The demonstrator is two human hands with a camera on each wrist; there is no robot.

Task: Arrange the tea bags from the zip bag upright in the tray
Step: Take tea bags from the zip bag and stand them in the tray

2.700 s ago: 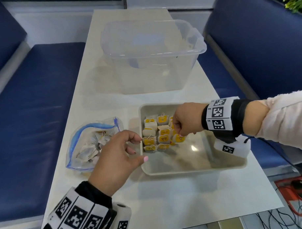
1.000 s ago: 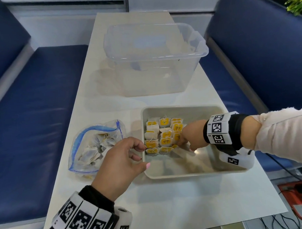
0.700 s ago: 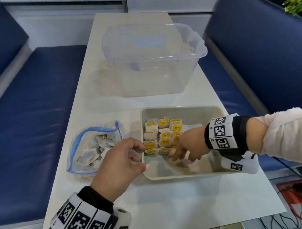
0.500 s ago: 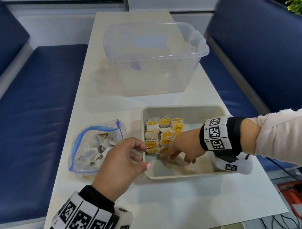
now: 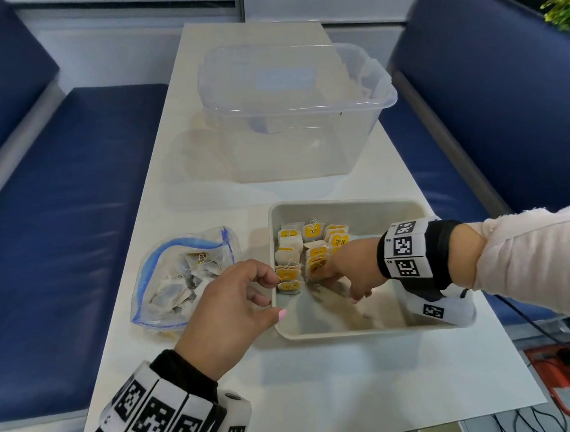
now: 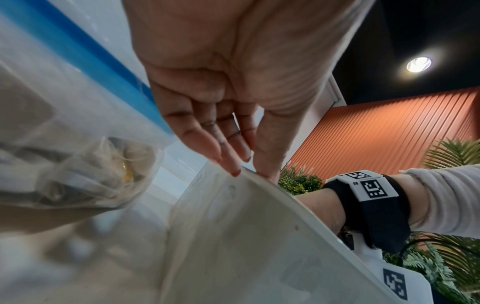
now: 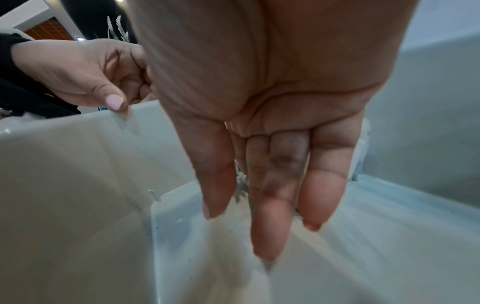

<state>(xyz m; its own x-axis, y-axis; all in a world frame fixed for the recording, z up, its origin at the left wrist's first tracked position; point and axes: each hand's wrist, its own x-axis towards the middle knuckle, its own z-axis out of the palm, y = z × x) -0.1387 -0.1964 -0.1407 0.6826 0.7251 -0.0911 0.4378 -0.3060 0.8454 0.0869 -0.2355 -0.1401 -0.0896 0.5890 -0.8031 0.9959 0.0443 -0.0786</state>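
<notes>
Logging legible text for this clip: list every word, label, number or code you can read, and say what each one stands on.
"R5": right wristband, beside its square black-and-white marker code.
Yellow tea bag tags in the tray: dark print, too blurred to read.
Left wristband: marker codes only, small characters unreadable.
Clear storage bin: pale label, no legible text.

— What is being seen around the white table (image 5: 331, 375)?

— It is being flanked by blue cushioned benches (image 5: 67, 223), one along each long side. A padded blue backrest (image 5: 483, 95) is being shown to the table's right.

— And beyond the table?

— A pale wall (image 5: 318, 1) is being shown past its far end. Green foliage (image 5: 560, 2) is being glimpsed above the right backrest. A ribbed orange wall panel (image 6: 389, 133) and a round ceiling light (image 6: 418, 64) on a dark ceiling are being caught in the left wrist view.
</notes>
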